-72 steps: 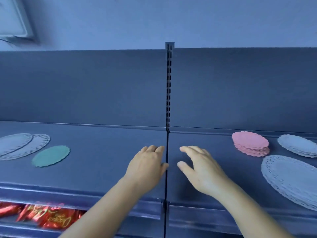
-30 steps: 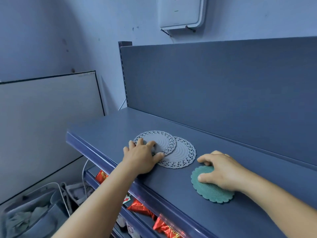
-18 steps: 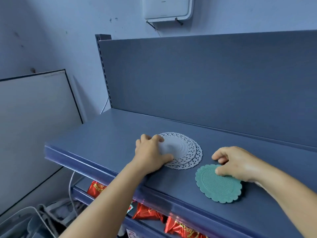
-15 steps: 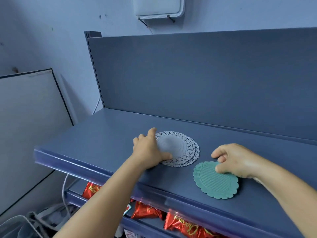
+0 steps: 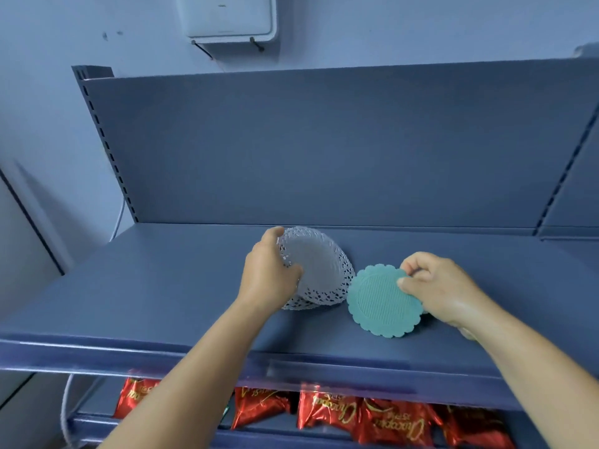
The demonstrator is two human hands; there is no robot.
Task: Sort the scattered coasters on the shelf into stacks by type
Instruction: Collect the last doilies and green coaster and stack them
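**Both hands gripping coasters**

The left hand [image 5: 269, 273] grasps the white doilies [image 5: 316, 268], tilted up off the shelf [image 5: 146, 286]. The right hand [image 5: 437, 286] pinches the green coaster's [image 5: 377, 304] edge, lifting it beside them. Red packets [image 5: 327, 413] lie on the shelf below.

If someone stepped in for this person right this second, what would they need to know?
Left hand: grips the white lace coasters, tilted up off the shelf. They look like two together, though the count is hard to tell.
Right hand: pinches the edge of the green coaster, which is lifted at that side.
Done: both kinds are picked up from this end of the shelf.
Left: carry each to a stack of its own type. No stacks show in this view.
Red snack packets lie on the shelf below; not part of the job.
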